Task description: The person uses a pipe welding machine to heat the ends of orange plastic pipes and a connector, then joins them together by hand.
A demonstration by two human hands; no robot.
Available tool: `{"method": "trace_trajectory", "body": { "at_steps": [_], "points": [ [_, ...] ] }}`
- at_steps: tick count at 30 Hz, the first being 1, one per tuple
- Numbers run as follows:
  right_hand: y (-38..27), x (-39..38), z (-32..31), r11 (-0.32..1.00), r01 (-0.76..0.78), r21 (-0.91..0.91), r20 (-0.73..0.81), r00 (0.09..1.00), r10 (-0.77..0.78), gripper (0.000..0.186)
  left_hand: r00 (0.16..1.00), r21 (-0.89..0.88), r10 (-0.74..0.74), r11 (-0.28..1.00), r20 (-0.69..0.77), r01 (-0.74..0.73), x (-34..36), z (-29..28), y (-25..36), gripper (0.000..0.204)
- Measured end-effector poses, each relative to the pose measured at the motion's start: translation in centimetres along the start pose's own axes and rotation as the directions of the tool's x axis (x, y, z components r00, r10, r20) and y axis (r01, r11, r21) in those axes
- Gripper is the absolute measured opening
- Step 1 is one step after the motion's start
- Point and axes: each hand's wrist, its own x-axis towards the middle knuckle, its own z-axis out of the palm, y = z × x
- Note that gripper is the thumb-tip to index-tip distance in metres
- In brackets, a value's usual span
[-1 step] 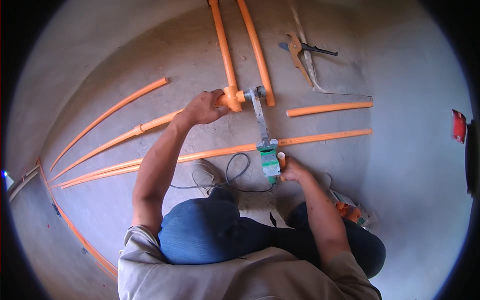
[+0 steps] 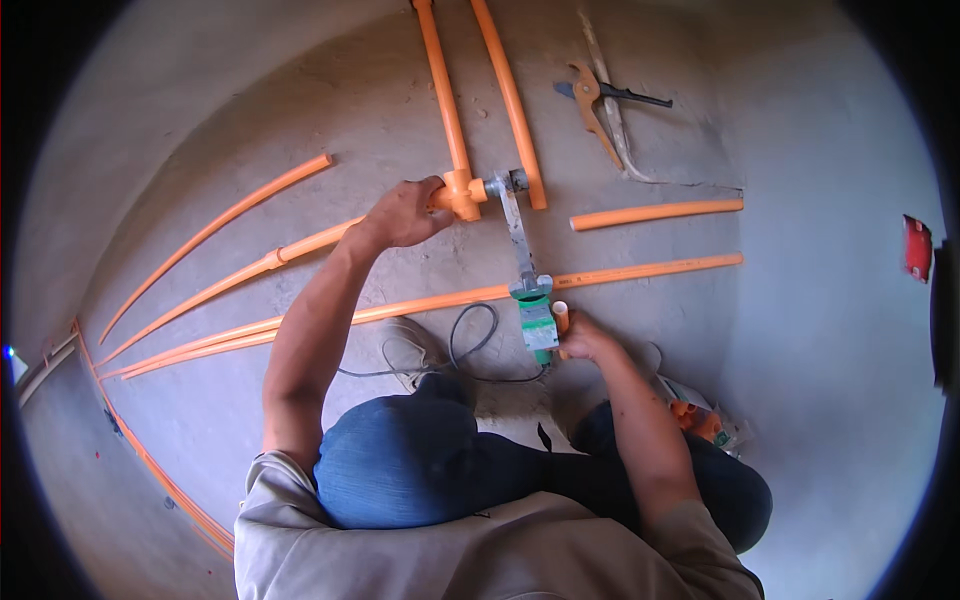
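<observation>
My left hand (image 2: 400,215) grips an orange pipe fitting (image 2: 460,200) joined to long orange pipes. The fitting's side outlet meets the metal die (image 2: 500,185) at the tip of a heating plate (image 2: 518,240) on a green pipe-welding tool (image 2: 538,325). My right hand (image 2: 582,335) is closed on a short orange pipe piece (image 2: 562,318) right beside the tool's body; whether its hidden fingers also grip the tool, I cannot tell. A dark cord (image 2: 468,310) loops from the tool across the floor near my shoe (image 2: 410,355).
Several loose orange pipes (image 2: 650,210) lie on the concrete floor (image 2: 250,170). Pipe cutters (image 2: 590,100) lie beside a pale conduit (image 2: 620,140) at upper right. A bag of orange fittings (image 2: 705,420) is beside my right leg. Walls (image 2: 830,300) stand at both sides; a red object (image 2: 915,245) is at far right.
</observation>
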Motion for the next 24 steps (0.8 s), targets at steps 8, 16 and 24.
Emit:
{"method": "trace_trajectory", "body": {
  "at_steps": [8, 16, 24],
  "points": [
    [-3.3, -1.5, 0.0, 0.999, 0.001, -0.04, -0.058, 0.998, -0.004, 0.053, 1.0, 0.044, 0.021, 0.999, 0.009, -0.022, 0.0, -0.1, -1.3, 0.047],
    [-1.6, -3.0, 0.3, 0.972, 0.131, 0.196, -0.22, 0.972, -0.087, 0.043, 0.996, 0.05, 0.002, 0.999, 0.085, -0.006, 0.5, 0.0, -0.2, 0.054],
    [-4.0, -4.1, 0.6, 0.983, 0.088, 0.162, -0.204, 0.978, -0.054, 0.031, 0.997, 0.042, 0.038, 0.998, 0.068, -0.041, 0.0, -0.3, -0.7, 0.042]
  ]
}}
